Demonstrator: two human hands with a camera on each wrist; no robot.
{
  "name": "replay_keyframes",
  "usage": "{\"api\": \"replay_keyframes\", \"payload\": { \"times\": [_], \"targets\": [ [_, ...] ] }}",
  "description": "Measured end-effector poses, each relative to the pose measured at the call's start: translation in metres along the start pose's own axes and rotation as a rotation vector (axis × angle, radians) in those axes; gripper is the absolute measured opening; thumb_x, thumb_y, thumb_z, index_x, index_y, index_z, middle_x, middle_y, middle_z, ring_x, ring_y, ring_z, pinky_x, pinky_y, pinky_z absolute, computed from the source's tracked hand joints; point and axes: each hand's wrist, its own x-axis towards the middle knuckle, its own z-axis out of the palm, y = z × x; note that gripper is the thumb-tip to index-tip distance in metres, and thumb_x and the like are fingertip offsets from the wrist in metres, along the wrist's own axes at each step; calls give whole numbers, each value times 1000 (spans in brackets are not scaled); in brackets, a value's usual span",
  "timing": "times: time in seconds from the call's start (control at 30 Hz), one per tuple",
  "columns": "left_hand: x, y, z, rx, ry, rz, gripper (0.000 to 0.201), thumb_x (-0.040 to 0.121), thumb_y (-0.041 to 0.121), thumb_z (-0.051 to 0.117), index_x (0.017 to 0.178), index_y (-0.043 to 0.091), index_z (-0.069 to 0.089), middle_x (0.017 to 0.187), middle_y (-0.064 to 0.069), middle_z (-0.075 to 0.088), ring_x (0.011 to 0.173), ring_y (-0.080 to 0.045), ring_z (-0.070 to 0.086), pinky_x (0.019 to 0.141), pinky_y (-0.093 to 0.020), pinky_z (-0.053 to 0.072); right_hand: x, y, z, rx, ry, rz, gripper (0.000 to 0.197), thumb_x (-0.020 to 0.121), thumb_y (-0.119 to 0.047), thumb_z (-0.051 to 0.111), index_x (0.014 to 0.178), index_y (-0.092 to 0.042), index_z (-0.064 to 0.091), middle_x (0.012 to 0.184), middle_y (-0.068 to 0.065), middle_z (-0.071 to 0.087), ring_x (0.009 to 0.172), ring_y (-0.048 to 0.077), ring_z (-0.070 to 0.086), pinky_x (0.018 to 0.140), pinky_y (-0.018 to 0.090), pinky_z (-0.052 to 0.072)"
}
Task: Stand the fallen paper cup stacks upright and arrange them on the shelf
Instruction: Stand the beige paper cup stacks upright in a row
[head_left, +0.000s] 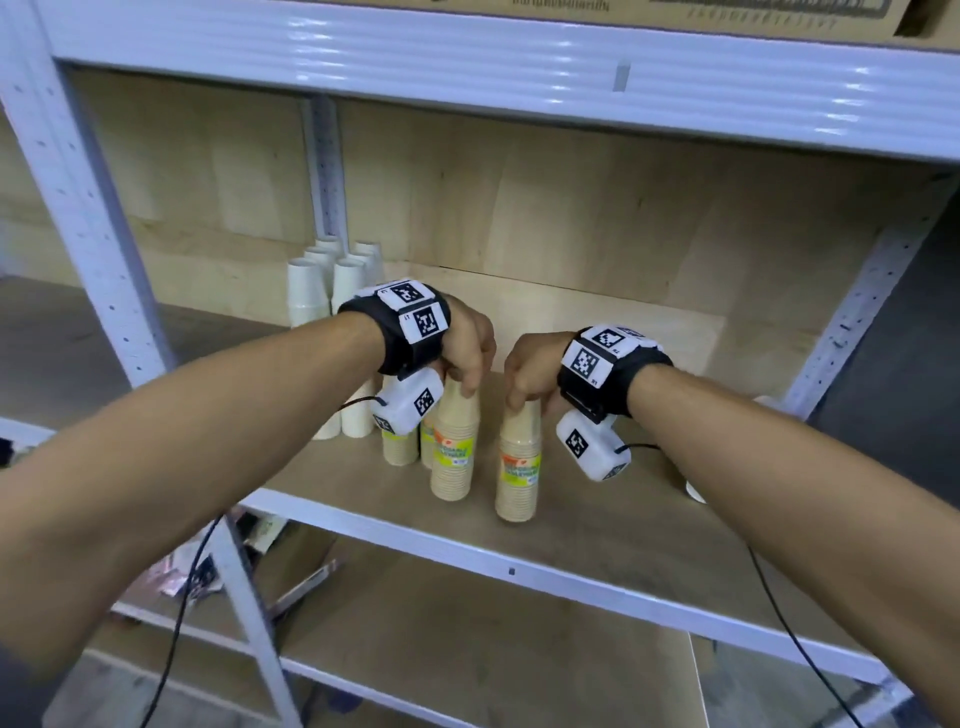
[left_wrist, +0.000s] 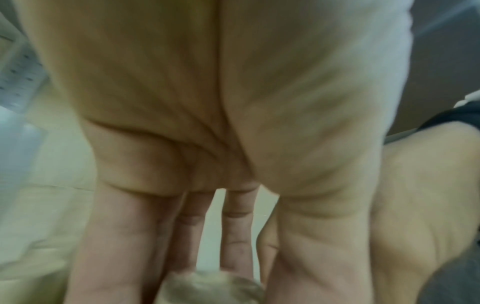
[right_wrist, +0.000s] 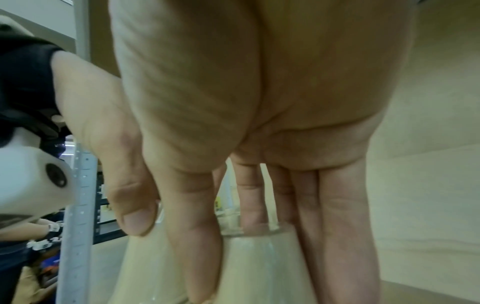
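Two tan paper cup stacks in clear wrap with orange and green labels stand upright near the front of the wooden shelf (head_left: 597, 525). My left hand (head_left: 467, 387) grips the top of the left stack (head_left: 456, 452) from above. My right hand (head_left: 519, 400) grips the top of the right stack (head_left: 518, 467) the same way. In the right wrist view my fingers (right_wrist: 337, 246) and thumb curl round that stack's top (right_wrist: 254, 263). The blurred left wrist view shows my fingers (left_wrist: 233, 246) reaching down to a stack top (left_wrist: 210, 288).
More tan stacks (head_left: 400, 449) stand just behind the left one. White cup stacks (head_left: 309, 296) stand upright at the back left beside the rear post (head_left: 324, 171). A white cup (head_left: 695, 491) peeks out under my right forearm. A white shelf beam (head_left: 467, 73) runs overhead.
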Motion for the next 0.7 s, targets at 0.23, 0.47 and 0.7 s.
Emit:
{"api": "replay_keyframes", "payload": {
  "times": [0.23, 0.47, 0.7],
  "targets": [
    [-12, -59, 14, -97, -51, -57, 24, 77, 1, 74, 96, 5, 59, 75, -8, 53, 61, -19, 52, 57, -24, 51, 11, -49, 19, 13, -4, -129, 22, 74, -15, 80, 90, -7, 69, 79, 6, 65, 78, 25, 66, 68, 34, 58],
    [-12, -88, 25, -145, -89, -94, 29, 77, -1, 75, 103, 2, 63, 83, -13, 51, 68, -20, 49, 54, -20, 47, 25, -78, 30, 22, 47, -217, 21, 72, -15, 84, 81, -10, 65, 82, 7, 67, 86, 28, 70, 73, 40, 62],
    [-9, -100, 33, -183, -16, -123, 38, 78, 4, 76, 114, 0, 67, 96, -11, 64, 79, -20, 62, 76, -33, 58, 32, -88, 35, -25, 52, -257, 27, 75, -17, 83, 70, -18, 56, 78, 2, 62, 79, 23, 66, 78, 39, 60]
  ]
}}
